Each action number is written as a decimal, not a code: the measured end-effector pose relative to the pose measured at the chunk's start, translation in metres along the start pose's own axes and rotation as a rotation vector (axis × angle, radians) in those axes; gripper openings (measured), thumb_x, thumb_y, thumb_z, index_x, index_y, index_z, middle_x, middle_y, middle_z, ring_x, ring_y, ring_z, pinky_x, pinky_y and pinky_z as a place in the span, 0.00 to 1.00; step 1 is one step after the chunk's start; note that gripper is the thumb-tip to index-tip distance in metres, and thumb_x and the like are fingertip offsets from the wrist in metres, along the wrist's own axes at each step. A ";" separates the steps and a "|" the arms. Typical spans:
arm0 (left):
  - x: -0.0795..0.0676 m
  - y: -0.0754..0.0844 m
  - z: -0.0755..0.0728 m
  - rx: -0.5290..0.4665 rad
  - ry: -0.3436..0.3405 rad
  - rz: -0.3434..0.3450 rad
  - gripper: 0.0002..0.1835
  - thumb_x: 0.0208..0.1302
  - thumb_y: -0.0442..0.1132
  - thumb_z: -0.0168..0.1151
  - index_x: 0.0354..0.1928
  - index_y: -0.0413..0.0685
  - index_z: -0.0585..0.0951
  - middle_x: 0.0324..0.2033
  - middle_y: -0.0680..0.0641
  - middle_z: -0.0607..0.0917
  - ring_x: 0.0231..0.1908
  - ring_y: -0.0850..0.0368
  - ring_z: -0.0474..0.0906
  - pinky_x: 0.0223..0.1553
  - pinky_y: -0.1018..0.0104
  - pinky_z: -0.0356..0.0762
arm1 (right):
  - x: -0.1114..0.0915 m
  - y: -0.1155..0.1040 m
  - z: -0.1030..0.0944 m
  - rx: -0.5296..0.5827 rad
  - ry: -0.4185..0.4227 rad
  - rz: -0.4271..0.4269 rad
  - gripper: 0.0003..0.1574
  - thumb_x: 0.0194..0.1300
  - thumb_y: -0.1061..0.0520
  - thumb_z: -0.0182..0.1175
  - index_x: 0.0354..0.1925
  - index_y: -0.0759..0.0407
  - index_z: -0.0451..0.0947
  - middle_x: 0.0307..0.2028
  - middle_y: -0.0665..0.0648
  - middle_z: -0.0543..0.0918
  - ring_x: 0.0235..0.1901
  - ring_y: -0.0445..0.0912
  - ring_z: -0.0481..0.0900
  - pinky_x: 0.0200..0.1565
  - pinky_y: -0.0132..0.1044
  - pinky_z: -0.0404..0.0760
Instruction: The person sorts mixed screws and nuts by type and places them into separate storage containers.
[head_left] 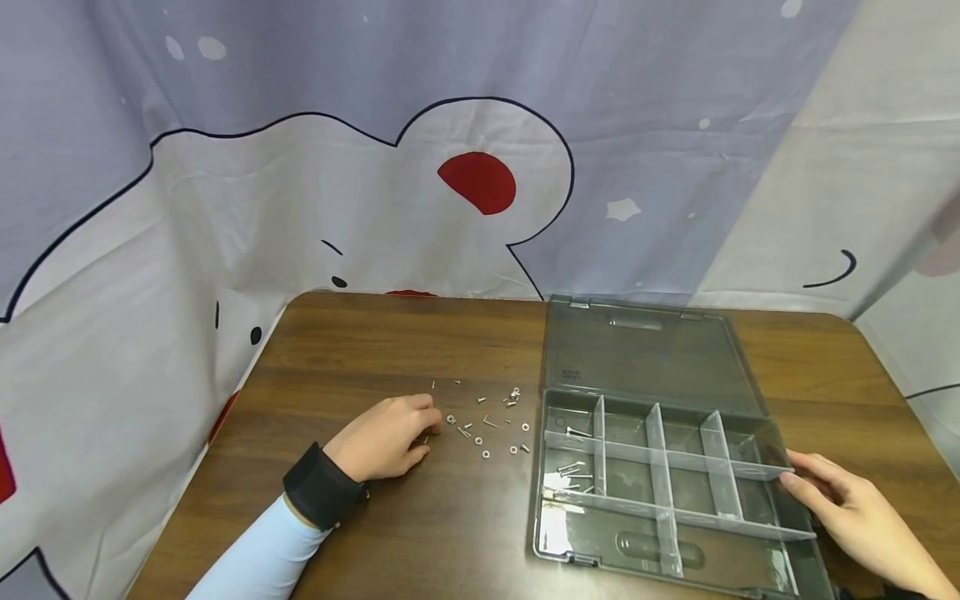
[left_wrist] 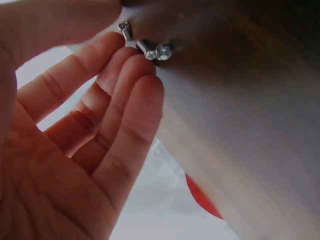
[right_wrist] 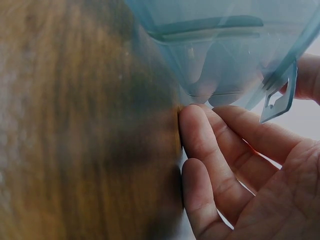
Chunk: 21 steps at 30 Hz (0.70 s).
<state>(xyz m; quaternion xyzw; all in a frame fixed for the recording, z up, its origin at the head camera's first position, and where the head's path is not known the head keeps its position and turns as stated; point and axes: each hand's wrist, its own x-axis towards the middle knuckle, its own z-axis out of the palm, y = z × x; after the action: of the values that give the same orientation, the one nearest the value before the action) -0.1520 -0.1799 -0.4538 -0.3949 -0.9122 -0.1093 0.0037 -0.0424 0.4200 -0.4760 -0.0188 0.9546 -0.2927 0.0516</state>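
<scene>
My left hand (head_left: 393, 437) is lowered to the table at the left of a scatter of small metal screws and nuts. In the left wrist view its thumb and fingers are gently bent and apart, with a small screw (left_wrist: 125, 30) between the thumb and fingertips. Two more shiny screw heads (left_wrist: 164, 51) show just past the fingertips. My right hand (head_left: 847, 504) holds the right side of a clear grey compartment box (head_left: 660, 500), thumb at the rim and fingers against the outer wall. A small latch tab (right_wrist: 280, 100) sticks out beside those fingers.
The box's lid (head_left: 645, 358) lies folded back behind it. Several screws (head_left: 573, 475) lie in its left compartments. Loose nuts (head_left: 478, 441) and screws are spread on the wooden table (head_left: 420, 533) between left hand and box. A printed curtain (head_left: 337, 192) hangs behind.
</scene>
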 end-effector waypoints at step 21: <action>0.016 0.002 0.011 0.048 0.085 0.039 0.12 0.49 0.25 0.62 0.25 0.53 0.78 0.21 0.59 0.71 0.21 0.67 0.65 0.23 0.73 0.64 | 0.001 0.000 0.002 0.001 0.002 -0.001 0.34 0.79 0.49 0.56 0.70 0.72 0.69 0.61 0.76 0.77 0.45 0.26 0.78 0.35 0.27 0.80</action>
<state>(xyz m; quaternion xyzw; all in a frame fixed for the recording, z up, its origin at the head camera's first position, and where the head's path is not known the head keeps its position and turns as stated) -0.1602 -0.1650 -0.4624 -0.4074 -0.9057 -0.1041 0.0539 -0.0432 0.4190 -0.4778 -0.0188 0.9545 -0.2933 0.0503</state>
